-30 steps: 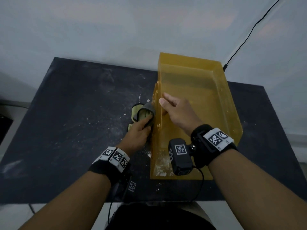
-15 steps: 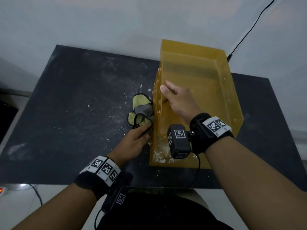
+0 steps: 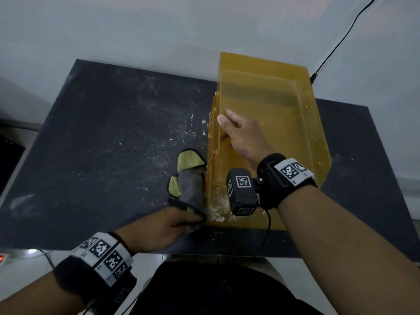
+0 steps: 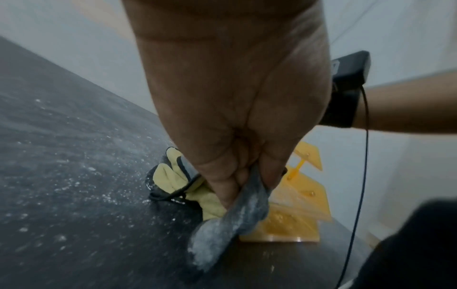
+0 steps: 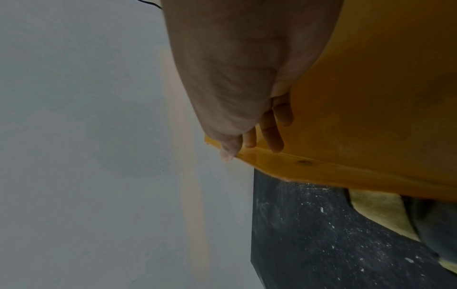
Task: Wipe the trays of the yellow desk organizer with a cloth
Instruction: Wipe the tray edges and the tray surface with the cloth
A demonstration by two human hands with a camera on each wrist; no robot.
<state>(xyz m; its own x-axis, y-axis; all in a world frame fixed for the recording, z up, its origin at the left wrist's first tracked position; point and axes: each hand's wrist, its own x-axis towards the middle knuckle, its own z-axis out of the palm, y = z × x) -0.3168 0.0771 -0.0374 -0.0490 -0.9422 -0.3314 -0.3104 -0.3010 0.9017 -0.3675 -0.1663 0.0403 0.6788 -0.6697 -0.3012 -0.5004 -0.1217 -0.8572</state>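
The yellow desk organizer (image 3: 272, 123) stands on the dark table (image 3: 102, 144), its tray openings facing left, with white dust in its near corner. My right hand (image 3: 236, 135) holds its top left edge, thumb on the outside and fingers (image 5: 272, 136) inside. The grey and yellow cloth (image 3: 188, 180) lies against the organizer's left side. My left hand (image 3: 168, 226) pinches the cloth's near grey end (image 4: 237, 215), which is dusted white. In the left wrist view the organizer's stacked trays (image 4: 304, 191) show just behind the cloth.
White dust and crumbs are scattered over the table (image 4: 61, 176) left of the organizer. A black cable (image 3: 336, 44) runs up the grey wall behind. The table's front edge is close to my body.
My left hand has drawn the cloth back toward me along the organizer's left side. The right hand keeps its hold on the organizer's top edge.
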